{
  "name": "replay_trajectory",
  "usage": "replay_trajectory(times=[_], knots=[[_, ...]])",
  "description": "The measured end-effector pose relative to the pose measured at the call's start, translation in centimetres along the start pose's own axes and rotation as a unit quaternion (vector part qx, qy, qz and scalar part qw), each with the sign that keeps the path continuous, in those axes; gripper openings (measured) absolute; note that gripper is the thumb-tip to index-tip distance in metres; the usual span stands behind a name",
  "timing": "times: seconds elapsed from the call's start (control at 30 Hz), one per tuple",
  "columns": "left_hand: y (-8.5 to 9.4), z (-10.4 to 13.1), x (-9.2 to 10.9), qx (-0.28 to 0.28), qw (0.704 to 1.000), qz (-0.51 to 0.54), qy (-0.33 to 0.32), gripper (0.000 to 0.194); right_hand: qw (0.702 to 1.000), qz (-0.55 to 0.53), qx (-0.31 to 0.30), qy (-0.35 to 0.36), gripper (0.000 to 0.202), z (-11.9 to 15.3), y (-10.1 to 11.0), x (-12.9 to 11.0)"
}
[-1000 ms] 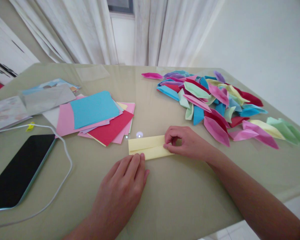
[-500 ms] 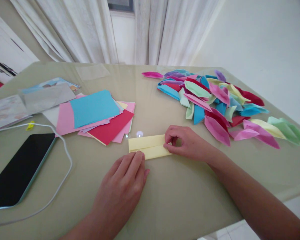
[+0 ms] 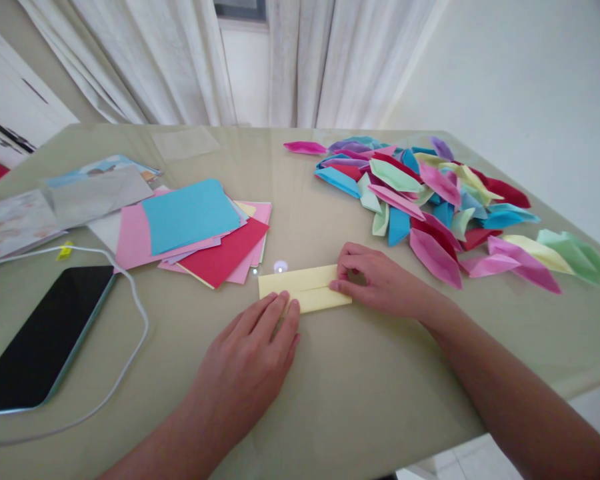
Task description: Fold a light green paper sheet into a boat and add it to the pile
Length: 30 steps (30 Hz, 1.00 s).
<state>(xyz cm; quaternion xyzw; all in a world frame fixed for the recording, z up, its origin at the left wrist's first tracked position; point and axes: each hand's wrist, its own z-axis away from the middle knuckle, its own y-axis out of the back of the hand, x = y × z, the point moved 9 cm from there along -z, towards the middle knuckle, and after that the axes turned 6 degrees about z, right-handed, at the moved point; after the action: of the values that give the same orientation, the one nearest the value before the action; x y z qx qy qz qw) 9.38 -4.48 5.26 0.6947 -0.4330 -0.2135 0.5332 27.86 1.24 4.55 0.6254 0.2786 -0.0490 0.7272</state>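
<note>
A strip of folded yellow paper (image 3: pixel 310 285) lies on the table in front of me, with a seam running lengthwise along its middle. My left hand (image 3: pixel 253 350) rests palm down, its outstretched fingertips pressing on the near left part of the strip. At the strip's right end, my right hand (image 3: pixel 375 280) pinches the paper between thumb and curled fingers. That end is partly hidden behind the fingers.
Fanned sheets of colored paper (image 3: pixel 195 220) lie to the left, beside clear plastic wrappers (image 3: pixel 100 197). Nearer me are a black-screened phone (image 3: pixel 45 340) and a white cable (image 3: pixel 139 300). Many folded paper pieces (image 3: pixel 395 175) heap up at the back right.
My left fingers have slid slightly right and farther onto the strip, spreading a little. The right hand has shifted slightly right at the strip's end, and the near flap looks flatter.
</note>
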Motion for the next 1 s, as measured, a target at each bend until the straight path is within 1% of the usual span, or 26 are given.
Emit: replay_trajectory(times=[0.3,0.43,0.53,0.63,0.77,0.9,1.0], knots=[[0.06,-0.23,0.06,-0.005,1.0,-0.006,0.001,0.036,1.0,0.008,-0.009,0.01,0.024,0.07,-0.21,0.23],[-0.14,-0.41,0.18,-0.01,1.0,0.0,-0.028,0.037,1.0,0.004,-0.016,0.011,0.023,0.25,-0.15,0.13],[-0.38,-0.46,0.16,-0.018,0.999,0.012,-0.046,0.039,1.0,-0.008,-0.008,0.019,0.02,0.33,0.16,-0.26],[-0.57,-0.46,-0.12,-0.025,0.999,0.019,-0.039,0.039,1.0,-0.017,-0.001,0.024,0.019,0.3,0.34,-0.43],[-0.52,-0.48,-0.26,-0.026,0.999,0.021,-0.032,0.038,1.0,-0.017,-0.015,0.016,0.019,0.2,0.01,0.03],[-0.37,-0.51,-0.2,-0.022,0.999,0.019,-0.044,0.039,0.999,-0.014,-0.028,0.01,0.021,0.18,-0.22,0.42],[-0.38,-0.48,-0.24,-0.02,0.998,0.018,-0.05,0.039,0.999,-0.009,-0.027,0.015,0.021,0.17,-0.13,0.33]])
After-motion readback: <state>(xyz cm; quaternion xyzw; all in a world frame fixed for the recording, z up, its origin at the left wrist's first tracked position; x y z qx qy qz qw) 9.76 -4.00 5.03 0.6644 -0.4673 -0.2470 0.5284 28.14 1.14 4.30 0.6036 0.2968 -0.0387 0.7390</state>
